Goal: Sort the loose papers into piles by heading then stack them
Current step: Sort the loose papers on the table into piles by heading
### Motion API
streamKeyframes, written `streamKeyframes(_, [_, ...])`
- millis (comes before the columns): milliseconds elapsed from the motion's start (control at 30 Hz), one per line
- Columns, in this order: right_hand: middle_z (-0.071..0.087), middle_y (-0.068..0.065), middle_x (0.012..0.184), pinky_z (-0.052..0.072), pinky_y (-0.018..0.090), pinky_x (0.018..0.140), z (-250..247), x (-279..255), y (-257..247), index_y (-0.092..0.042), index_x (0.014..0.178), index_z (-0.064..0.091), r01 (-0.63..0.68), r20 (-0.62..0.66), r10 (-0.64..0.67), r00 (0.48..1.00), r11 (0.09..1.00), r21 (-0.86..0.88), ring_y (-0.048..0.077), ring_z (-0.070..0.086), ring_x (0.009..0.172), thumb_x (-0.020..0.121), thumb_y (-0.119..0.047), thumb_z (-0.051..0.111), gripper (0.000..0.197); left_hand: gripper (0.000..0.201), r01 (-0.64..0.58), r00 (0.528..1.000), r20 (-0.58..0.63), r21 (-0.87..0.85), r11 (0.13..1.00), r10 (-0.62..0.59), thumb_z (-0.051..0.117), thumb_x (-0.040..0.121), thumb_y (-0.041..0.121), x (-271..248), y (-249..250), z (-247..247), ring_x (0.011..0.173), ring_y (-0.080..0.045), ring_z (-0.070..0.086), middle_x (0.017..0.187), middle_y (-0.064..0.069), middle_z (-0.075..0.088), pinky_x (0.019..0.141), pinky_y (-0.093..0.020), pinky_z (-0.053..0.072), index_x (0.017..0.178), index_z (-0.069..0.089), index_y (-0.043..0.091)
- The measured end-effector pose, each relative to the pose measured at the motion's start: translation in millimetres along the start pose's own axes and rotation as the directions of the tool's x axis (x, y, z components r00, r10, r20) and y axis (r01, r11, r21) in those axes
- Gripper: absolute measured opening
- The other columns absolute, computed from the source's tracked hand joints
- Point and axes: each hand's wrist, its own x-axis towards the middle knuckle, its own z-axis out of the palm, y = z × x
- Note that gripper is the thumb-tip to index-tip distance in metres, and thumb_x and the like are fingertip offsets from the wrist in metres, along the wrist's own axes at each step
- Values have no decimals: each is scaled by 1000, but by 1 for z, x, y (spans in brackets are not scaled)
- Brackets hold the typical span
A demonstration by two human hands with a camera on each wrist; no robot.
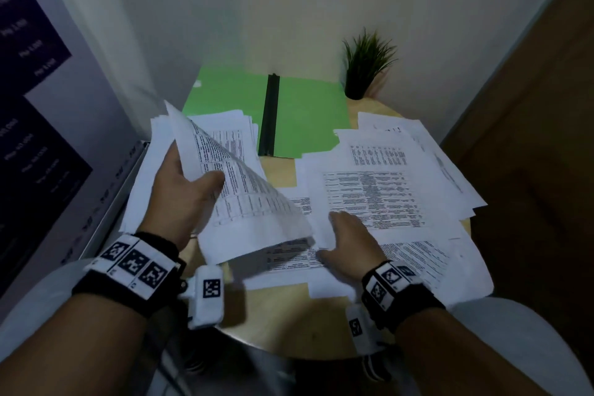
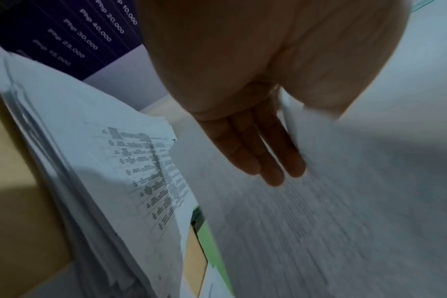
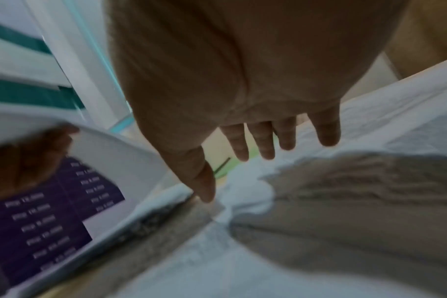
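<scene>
My left hand (image 1: 189, 183) holds a printed sheet (image 1: 247, 202) lifted off the table, thumb on its face and fingers (image 2: 265, 159) behind it; the sheet curls down toward the middle. Under it at the left lies a pile of printed papers (image 1: 225, 125), seen edge-on as a thick stack (image 2: 89, 171) in the left wrist view. My right hand (image 1: 350, 241) hovers flat over the loose printed papers (image 1: 379, 190) spread across the right half of the round wooden table (image 1: 283, 318), fingers (image 3: 263, 141) straight and spread.
An open green folder (image 1: 305, 112) with a dark spine (image 1: 270, 116) lies at the back of the table. A small potted plant (image 1: 363, 67) stands at the back right by the wall. A dark printed poster board (image 1: 35, 125) leans at the left.
</scene>
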Motion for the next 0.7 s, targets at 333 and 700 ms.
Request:
streamKeyframes(333, [61, -6, 140, 43, 42, 110, 19, 5, 12, -25, 138, 60, -22, -228, 23, 973, 1000, 4, 21, 53, 131, 93, -41, 67, 48, 19, 109, 992, 53, 133, 985, -116, 64, 93, 6, 5, -10, -4, 68, -22, 60, 75, -2, 65, 64, -33, 50, 95, 62, 24])
streamKeyframes(700, [65, -7, 82, 43, 29, 66, -74, -48, -60, -16, 93, 64, 364, -404, -210, 890, 860, 356, 15, 60, 76, 104, -20, 55, 15, 18, 207, 978, -6, 134, 969, -208, 68, 96, 22, -1, -1, -6, 70, -21, 70, 69, 2, 76, 64, -29, 50, 81, 73, 12])
